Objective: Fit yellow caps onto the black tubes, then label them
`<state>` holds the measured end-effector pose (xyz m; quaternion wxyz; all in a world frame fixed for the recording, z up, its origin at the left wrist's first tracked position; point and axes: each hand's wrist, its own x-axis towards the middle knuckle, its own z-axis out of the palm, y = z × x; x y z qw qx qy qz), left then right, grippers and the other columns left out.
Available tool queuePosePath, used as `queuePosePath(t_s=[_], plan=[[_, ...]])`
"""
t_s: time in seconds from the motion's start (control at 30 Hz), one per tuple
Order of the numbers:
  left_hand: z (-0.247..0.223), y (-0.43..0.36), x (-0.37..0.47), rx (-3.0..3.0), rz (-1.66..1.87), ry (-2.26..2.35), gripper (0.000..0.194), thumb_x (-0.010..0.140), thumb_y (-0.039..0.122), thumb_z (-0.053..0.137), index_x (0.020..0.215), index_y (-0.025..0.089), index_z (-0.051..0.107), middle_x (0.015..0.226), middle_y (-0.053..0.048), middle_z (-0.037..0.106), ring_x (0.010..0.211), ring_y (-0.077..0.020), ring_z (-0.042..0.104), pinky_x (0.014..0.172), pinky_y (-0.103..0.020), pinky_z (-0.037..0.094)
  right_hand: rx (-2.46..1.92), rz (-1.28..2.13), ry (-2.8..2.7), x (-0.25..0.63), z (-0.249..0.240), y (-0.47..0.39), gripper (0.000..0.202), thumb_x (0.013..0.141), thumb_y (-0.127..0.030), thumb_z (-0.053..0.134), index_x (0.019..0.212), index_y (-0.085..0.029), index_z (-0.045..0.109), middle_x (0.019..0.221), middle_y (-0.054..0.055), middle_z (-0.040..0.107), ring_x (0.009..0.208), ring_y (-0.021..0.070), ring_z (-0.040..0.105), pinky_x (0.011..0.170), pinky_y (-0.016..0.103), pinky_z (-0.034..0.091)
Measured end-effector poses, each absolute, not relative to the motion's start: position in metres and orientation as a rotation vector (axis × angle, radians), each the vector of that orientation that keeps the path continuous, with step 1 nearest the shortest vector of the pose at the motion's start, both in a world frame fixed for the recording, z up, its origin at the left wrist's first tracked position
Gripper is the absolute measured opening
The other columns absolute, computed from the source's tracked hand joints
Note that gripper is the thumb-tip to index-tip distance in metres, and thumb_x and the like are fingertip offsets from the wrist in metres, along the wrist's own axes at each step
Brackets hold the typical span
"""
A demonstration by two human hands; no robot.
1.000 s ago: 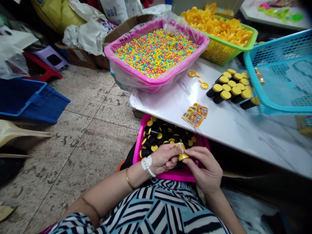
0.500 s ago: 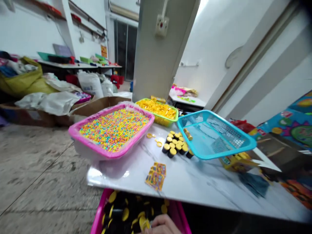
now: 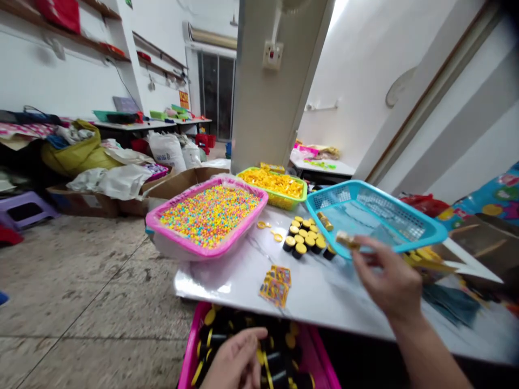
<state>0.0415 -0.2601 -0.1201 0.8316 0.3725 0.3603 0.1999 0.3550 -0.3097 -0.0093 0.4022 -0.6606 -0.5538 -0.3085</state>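
Note:
My right hand pinches a small gold-and-whitish cylinder by its end, at the near rim of the blue mesh basket. A similar gold cylinder lies inside that basket by its left wall. My left hand is low over the pink basket, thumb and forefinger together; what they hold, if anything, I cannot make out. Black tubs with yellow lids fill this basket. More such tubs stand grouped on the table.
On the white marbled table are a pink tray of coloured beads, a green basket of yellow pieces, yellow spoon-like pieces and printed packets. An open carton stands at right; a purple stool is on the floor.
A hand was low in the pink basket. Now my right hand is up at the blue basket with a small cylinder, and my left hand is over the pink one. The view has shifted.

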Motion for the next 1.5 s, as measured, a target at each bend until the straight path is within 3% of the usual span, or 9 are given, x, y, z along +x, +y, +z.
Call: queuePosePath(t_s=[0.1, 0.23, 0.4, 0.8, 0.97, 1.13, 1.23, 1.37, 1.5], plan=[[-0.121, -0.270, 0.038, 0.830, 0.439, 0.757, 0.066, 0.070, 0.067, 0.069, 0.105, 0.012, 0.063, 0.050, 0.004, 0.057, 0.031, -0.0013, 0.028, 0.037, -0.018, 0.013, -1.758, -0.862, -1.295, 0.378, 0.004, -0.300, 0.050, 0.082, -0.039, 0.072, 0.127, -0.019, 0.061, 0.134, 0.016, 0.059, 0.066, 0.0184, 0.067, 0.066, 0.035, 0.053], [-0.119, -0.278, 0.040, 0.904, 0.397, 0.784, 0.057, 0.075, 0.061, 0.068, 0.100, 0.010, 0.061, 0.051, 0.005, 0.054, 0.034, -0.0014, 0.030, 0.038, -0.017, 0.014, -1.714, -0.559, -1.534, 0.327, -0.032, -0.291, 0.024, 0.090, -0.036, 0.063, 0.107, -0.023, 0.073, 0.102, 0.008, 0.072, 0.073, 0.0174, 0.067, 0.068, 0.030, 0.053], [-0.110, -0.277, 0.047, 1.061, 0.331, 0.802, 0.056, 0.077, 0.062, 0.065, 0.101, 0.011, 0.062, 0.054, 0.004, 0.055, 0.037, -0.0034, 0.035, 0.039, -0.017, 0.022, -1.884, -0.239, -1.728, 0.269, -0.087, -0.272, 0.016, 0.089, -0.032, 0.064, 0.095, -0.025, 0.077, 0.083, 0.002, 0.070, 0.070, 0.0140, 0.065, 0.058, 0.025, 0.048], [-0.073, -0.237, 0.065, 1.293, 0.702, 0.880, 0.036, 0.083, 0.046, 0.064, 0.098, 0.014, 0.067, 0.057, 0.003, 0.056, 0.042, -0.0052, 0.041, 0.041, -0.016, 0.031, -1.791, -0.336, -1.491, 0.269, -0.088, -0.268, 0.017, 0.088, -0.026, 0.058, 0.079, -0.019, 0.070, 0.078, 0.003, 0.064, 0.060, 0.0128, 0.056, 0.062, 0.027, 0.046], [-0.067, -0.233, 0.076, 1.185, 0.783, 0.819, 0.046, 0.081, 0.049, 0.067, 0.110, 0.014, 0.060, 0.075, 0.002, 0.058, 0.043, -0.0043, 0.043, 0.041, -0.018, 0.032, -1.623, -0.106, -1.367, 0.244, -0.067, -0.298, 0.011, 0.087, -0.024, 0.063, 0.077, -0.020, 0.065, 0.079, 0.002, 0.060, 0.061, 0.0121, 0.053, 0.058, 0.026, 0.045], [-0.075, -0.242, 0.074, 1.199, 0.676, 0.782, 0.030, 0.080, 0.043, 0.067, 0.079, 0.013, 0.065, 0.059, 0.004, 0.053, 0.052, -0.0074, 0.044, 0.052, -0.019, 0.037, -1.575, 0.435, -1.255, 0.218, -0.075, -0.336, 0.011, 0.090, -0.029, 0.061, 0.088, -0.020, 0.065, 0.081, 0.003, 0.063, 0.070, 0.0152, 0.059, 0.060, 0.025, 0.049], [-0.078, -0.251, 0.069, 1.335, 0.622, 0.785, 0.026, 0.080, 0.036, 0.068, 0.069, 0.013, 0.065, 0.066, -0.001, 0.060, 0.062, -0.0108, 0.051, 0.062, -0.022, 0.042, -1.572, 0.728, -1.185, 0.210, -0.087, -0.347, 0.020, 0.093, -0.036, 0.057, 0.086, -0.018, 0.062, 0.069, 0.000, 0.059, 0.058, 0.0124, 0.053, 0.051, 0.022, 0.045], [-0.076, -0.269, 0.062, 1.414, 0.771, 0.936, 0.026, 0.087, 0.037, 0.061, 0.075, 0.015, 0.067, 0.070, -0.002, 0.061, 0.064, -0.0123, 0.051, 0.061, -0.022, 0.041, -1.639, 0.619, -1.075, 0.203, -0.099, -0.349, 0.039, 0.095, -0.042, 0.051, 0.064, -0.019, 0.050, 0.057, -0.003, 0.044, 0.052, 0.0100, 0.040, 0.047, 0.022, 0.035], [-0.076, -0.288, 0.055, 1.458, 0.866, 0.971, 0.027, 0.091, 0.037, 0.058, 0.080, 0.016, 0.071, 0.074, -0.003, 0.061, 0.068, -0.0133, 0.053, 0.063, -0.023, 0.042, -1.638, 0.577, -1.026, 0.196, -0.107, -0.348, 0.039, 0.095, -0.039, 0.052, 0.062, -0.019, 0.046, 0.061, -0.002, 0.048, 0.054, 0.0101, 0.042, 0.050, 0.023, 0.037]])
